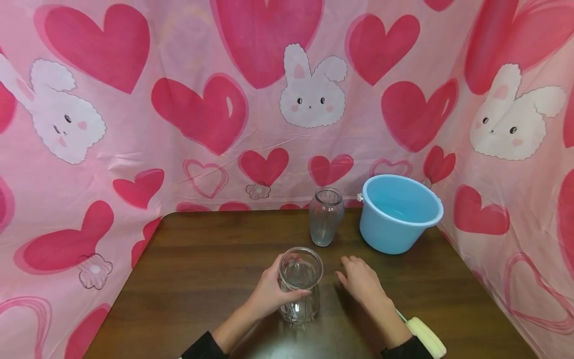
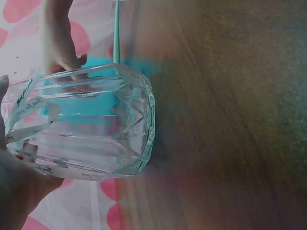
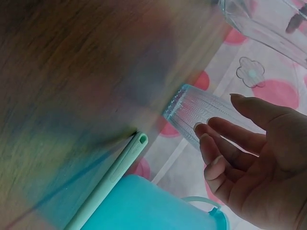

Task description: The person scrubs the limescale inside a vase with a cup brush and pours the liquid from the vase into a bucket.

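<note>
My left hand (image 1: 269, 293) grips a clear glass vase (image 1: 306, 310) around its side, near the front middle of the table. A white ribbon (image 2: 47, 111) with printed script loops around this vase in the left wrist view. Whether the vase's base touches the table, I cannot tell. To its right, my right hand (image 1: 360, 281) is held over the table with fingers loosely bent and nothing in them. Beyond both hands stands a second, ribbed glass vase (image 1: 325, 224). In the right wrist view, the right fingers appear in front of that ribbed vase (image 3: 189, 108), without visible contact.
A light blue bucket (image 1: 390, 235) stands at the back right of the wooden table (image 1: 215, 249). Beside my right forearm lies a brush or sponge (image 1: 425, 335) with a pale yellow head; its green handle (image 3: 112, 175) shows in the right wrist view. Pink patterned cloth (image 1: 188, 124) hangs around the table.
</note>
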Available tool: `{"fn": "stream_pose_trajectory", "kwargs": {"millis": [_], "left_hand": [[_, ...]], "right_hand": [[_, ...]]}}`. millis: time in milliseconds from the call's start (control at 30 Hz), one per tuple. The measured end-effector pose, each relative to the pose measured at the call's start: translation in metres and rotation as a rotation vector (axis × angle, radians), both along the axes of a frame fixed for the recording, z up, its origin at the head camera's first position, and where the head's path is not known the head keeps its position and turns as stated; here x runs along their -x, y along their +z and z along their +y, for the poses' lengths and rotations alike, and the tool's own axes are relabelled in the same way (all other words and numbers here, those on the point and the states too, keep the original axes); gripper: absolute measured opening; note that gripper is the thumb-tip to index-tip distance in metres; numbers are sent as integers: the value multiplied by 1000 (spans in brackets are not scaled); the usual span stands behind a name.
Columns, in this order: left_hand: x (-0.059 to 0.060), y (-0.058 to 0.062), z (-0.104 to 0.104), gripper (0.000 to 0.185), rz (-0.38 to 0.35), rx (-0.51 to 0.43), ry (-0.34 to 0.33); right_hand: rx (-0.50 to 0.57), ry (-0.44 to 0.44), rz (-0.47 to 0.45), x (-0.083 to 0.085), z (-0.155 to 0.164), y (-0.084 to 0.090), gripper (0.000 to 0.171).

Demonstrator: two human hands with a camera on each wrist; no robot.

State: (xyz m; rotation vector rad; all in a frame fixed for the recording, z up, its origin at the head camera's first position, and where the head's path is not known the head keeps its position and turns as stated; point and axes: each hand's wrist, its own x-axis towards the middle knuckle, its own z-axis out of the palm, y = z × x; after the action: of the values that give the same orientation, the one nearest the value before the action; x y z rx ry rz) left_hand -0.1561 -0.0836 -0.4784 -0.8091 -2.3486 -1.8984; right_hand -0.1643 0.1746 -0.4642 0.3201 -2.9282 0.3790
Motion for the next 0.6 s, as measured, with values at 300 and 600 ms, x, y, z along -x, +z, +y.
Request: {"fn": "stream_pose_trajectory", "kwargs": {"millis": [300, 600], "left_hand": [[-3, 3, -1, 85, -30, 33, -45], [2, 20, -37, 87, 158, 466, -60]], "right_hand": [[-22, 1, 22, -1, 3, 1, 23], [-33, 23, 21, 3, 8, 2, 22]]}}
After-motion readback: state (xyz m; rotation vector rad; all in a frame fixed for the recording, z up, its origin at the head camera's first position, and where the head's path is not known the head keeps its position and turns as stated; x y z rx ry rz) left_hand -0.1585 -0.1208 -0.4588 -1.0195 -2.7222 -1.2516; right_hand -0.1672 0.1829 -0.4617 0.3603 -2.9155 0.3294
